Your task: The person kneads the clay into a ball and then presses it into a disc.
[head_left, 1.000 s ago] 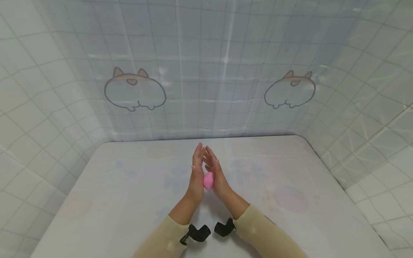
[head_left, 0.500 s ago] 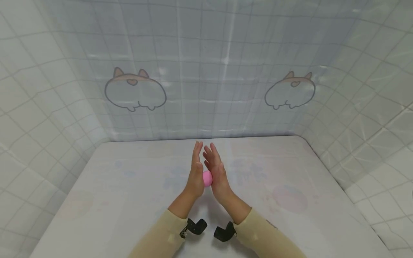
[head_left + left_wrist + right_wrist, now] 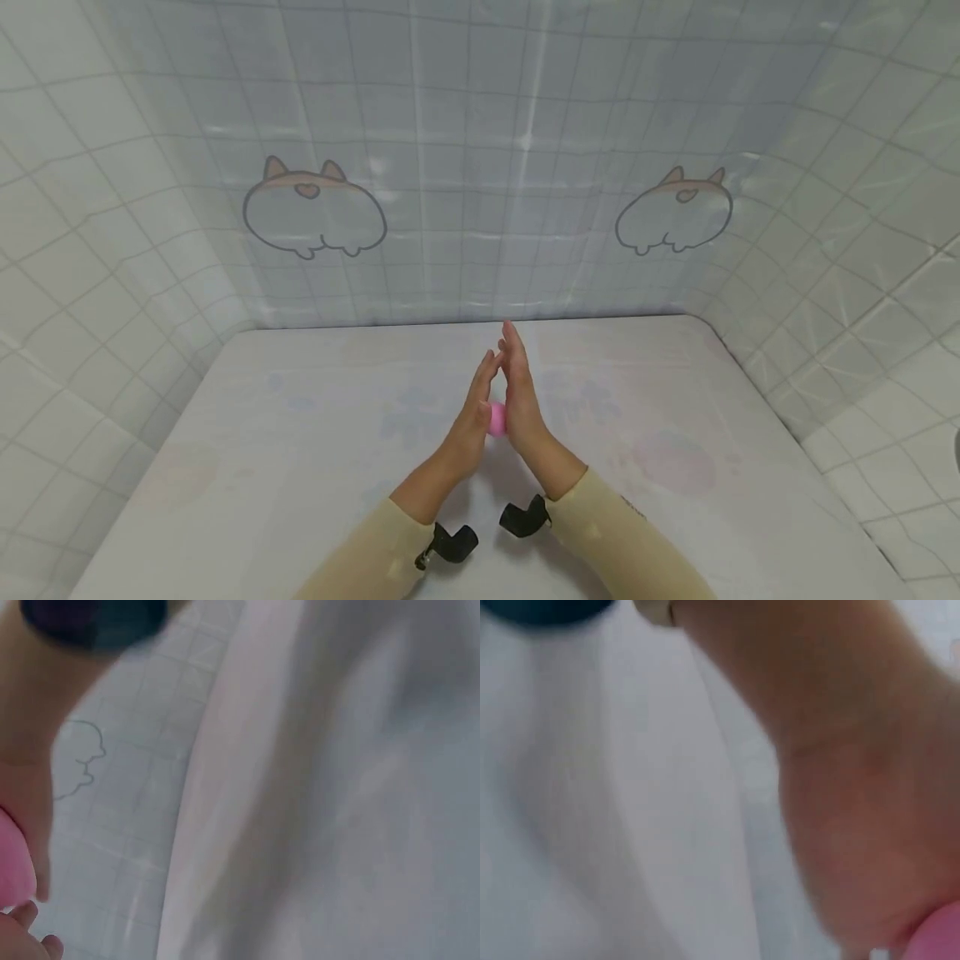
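A small pink ball [image 3: 497,419], which looks like modelling clay, sits between my two palms above the table. My left hand [image 3: 471,427] presses it from the left with straight fingers. From the other side my right hand [image 3: 523,404] lies flat against it, its fingers straight and pointing away from me. The fingertips of both hands come close together at the top. Part of the pink ball [image 3: 13,862] shows at the left edge of the left wrist view. In the right wrist view the pink ball [image 3: 939,936] is cut off at the lower right corner.
A pale table [image 3: 300,450] with faint printed patterns lies under the hands. Around it hang white grid-patterned curtains [image 3: 480,208], with two cartoon animal drawings at the back. Black wrist cameras [image 3: 453,543] stick out from both beige sleeves [image 3: 615,533].
The hands rub past each other, the right now reaching farther forward and the left drawn back. Both have shifted slightly right, with the pink ball staying between the palms.
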A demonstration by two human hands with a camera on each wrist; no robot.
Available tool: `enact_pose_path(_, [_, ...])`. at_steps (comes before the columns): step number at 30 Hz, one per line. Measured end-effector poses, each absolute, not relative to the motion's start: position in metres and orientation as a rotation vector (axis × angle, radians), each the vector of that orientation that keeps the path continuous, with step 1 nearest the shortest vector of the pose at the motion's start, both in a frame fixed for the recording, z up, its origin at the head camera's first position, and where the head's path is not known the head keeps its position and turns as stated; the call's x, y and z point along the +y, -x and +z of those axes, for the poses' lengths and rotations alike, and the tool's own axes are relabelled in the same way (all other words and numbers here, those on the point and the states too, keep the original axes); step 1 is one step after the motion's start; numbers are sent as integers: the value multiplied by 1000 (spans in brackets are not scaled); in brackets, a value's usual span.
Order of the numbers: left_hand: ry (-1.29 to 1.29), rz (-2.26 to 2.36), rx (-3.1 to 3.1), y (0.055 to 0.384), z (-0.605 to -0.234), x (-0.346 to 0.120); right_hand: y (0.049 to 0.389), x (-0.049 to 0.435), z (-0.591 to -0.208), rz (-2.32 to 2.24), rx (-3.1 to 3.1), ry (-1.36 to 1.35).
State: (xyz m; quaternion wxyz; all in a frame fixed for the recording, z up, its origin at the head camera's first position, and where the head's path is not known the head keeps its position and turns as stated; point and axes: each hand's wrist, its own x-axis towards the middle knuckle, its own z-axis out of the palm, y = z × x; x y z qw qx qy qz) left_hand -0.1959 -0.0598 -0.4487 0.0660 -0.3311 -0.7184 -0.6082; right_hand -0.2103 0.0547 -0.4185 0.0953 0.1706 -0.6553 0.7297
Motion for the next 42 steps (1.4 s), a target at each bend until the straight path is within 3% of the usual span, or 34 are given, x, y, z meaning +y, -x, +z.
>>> enact_pose_path(7, [1047, -1980, -2001, 186, -438, -60, 224, 61, -432, 1998, -2152, -449])
enact_pose_path(18, [955, -2139, -1728, 195, -428, -62, 215, 52, -445, 2222, -2118, -791])
enact_pose_path(26, [763, -1821, -1840, 205, -433, -64, 198, 41, -444, 2268, -2033, -850])
enact_pose_path(35, [604, -1804, -2001, 215, -440, -70, 188, 40, -437, 2143, -1990, -932])
enact_pose_path(42, [671, -1848, -2206, 210, -452, -68, 191, 45, -430, 2098, -1914, -860])
